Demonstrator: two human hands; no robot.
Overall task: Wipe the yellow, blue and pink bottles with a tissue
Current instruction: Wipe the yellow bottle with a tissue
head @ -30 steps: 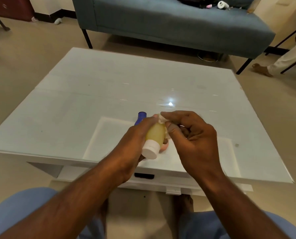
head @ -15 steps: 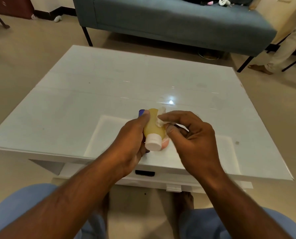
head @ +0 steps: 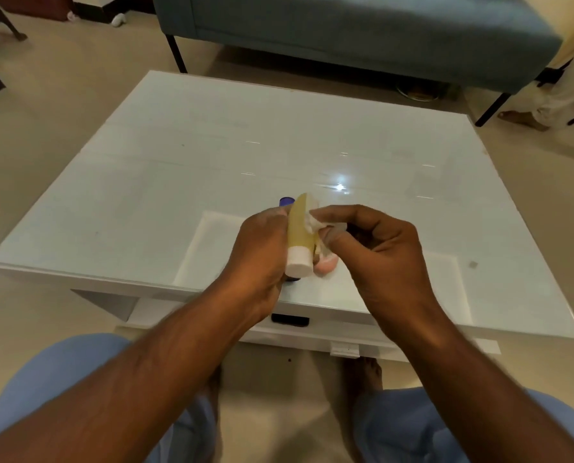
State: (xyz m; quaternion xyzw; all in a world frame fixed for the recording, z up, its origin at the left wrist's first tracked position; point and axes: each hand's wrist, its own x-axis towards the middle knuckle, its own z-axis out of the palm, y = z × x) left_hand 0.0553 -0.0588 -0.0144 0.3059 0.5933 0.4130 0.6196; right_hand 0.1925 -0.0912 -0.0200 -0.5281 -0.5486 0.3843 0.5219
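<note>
My left hand (head: pixel 262 255) grips a small yellow bottle (head: pixel 300 232) with a white cap, cap end toward me, above the near part of the white table (head: pixel 178 182). My right hand (head: pixel 379 259) pinches a white tissue (head: pixel 315 223) against the bottle's right side. Behind my left hand, only the far tip of the blue bottle (head: pixel 286 201) shows on the table. Part of the pink bottle (head: pixel 326 265) lies on the table under my hands, mostly hidden.
A blue-grey sofa (head: pixel 345 31) stands beyond the table's far edge. Another person's foot and trouser leg (head: pixel 539 111) are at the right. A drawer with a dark handle (head: pixel 290 319) sits below the near table edge, my knees in front of it.
The yellow bottle has turned more upright, its far end lifted into view, and the tissue has slid from the bottle's far tip down onto its right side.
</note>
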